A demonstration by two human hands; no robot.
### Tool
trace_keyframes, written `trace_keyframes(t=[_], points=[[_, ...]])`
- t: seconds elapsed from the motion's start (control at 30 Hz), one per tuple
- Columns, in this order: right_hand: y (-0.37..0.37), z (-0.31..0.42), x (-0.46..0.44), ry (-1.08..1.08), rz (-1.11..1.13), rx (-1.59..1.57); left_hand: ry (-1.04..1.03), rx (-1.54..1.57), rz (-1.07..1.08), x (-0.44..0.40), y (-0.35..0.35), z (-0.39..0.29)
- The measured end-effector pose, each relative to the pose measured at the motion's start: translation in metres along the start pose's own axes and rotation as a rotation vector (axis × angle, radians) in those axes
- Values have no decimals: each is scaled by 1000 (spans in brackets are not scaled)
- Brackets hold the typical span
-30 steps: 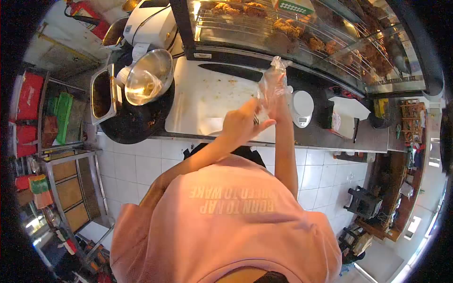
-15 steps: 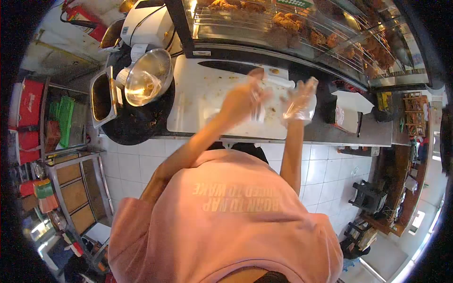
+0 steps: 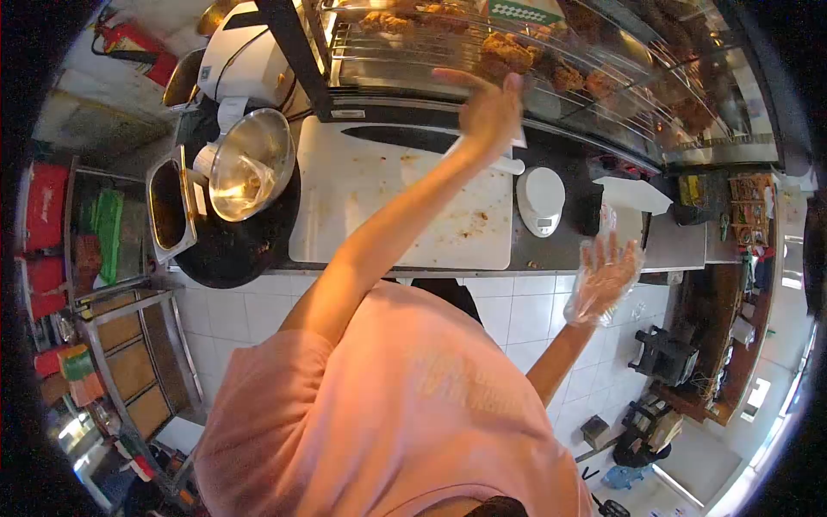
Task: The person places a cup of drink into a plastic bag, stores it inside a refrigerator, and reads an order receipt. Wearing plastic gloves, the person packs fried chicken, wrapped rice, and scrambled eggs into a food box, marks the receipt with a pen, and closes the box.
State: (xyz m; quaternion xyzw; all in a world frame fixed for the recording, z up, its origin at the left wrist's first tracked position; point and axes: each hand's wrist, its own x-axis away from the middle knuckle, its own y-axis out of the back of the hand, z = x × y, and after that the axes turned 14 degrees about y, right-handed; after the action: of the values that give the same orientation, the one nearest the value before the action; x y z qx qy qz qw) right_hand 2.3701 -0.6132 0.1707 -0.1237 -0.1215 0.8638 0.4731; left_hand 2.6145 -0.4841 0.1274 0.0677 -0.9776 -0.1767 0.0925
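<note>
My left hand (image 3: 491,112) reaches over the back edge of the white cutting board (image 3: 362,207), in front of the glass display case. Two of its digits are stretched apart; the others are hidden. A small white piece (image 3: 520,133) shows beside the palm, and I cannot tell whether the hand holds it. Below that hand lies a large dark-bladed knife (image 3: 401,136) with a white handle. In a clear plastic glove, my right hand (image 3: 607,276) is spread open in front of the counter edge, holding nothing. Brown crumbs dot the board.
Fried pieces (image 3: 506,53) lie on racks inside the display case. A white kitchen scale (image 3: 541,202) stands right of the board, with an open white box (image 3: 633,198) beyond it. At left are a metal bowl (image 3: 220,194), a deep metal pan (image 3: 153,207) and a dark round tray (image 3: 228,258).
My left hand has gone from over the board up toward the display case. My right hand has moved right and down, off the scale, which now shows fully.
</note>
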Motion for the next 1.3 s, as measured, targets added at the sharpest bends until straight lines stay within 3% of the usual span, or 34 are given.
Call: trace_keyframes(t=[0.03, 0.1, 0.13, 0.17, 0.23, 0.3, 0.37, 0.5, 0.6, 0.83, 1.3], points=[[-9, 5, -2, 35, 94, 0, -39, -49, -18, 15, -11, -8], [-47, 15, -7, 108, 287, -17, -57, -252, 233, 44, -6, -29], [-93, 30, 14, 206, 372, 99, -146, -232, 327, 52, -10, -26], [-115, 28, 25, 267, 481, 413, -234, -209, 417, 57, -18, -19], [-151, 20, 35, 453, 779, 561, -323, -163, 557, 72, -13, -1], [-187, 3, 39, 675, 1045, 635, -323, -115, 658, 92, 6, 22], [-224, -17, 29, 850, 1147, 691, -259, -75, 742, 110, 39, 50], [-314, -51, -14, 1229, 1135, 828, -19, 30, 893, 127, 105, 93], [-371, -67, -49, 1343, 1071, 974, 148, 103, 988, 134, 133, 106], [-428, -81, -93, 1347, 1031, 1199, 242, 117, 894, 126, 160, 117], [-429, -81, -116, 1396, 990, 1246, 266, 77, 910, 125, 168, 126]])
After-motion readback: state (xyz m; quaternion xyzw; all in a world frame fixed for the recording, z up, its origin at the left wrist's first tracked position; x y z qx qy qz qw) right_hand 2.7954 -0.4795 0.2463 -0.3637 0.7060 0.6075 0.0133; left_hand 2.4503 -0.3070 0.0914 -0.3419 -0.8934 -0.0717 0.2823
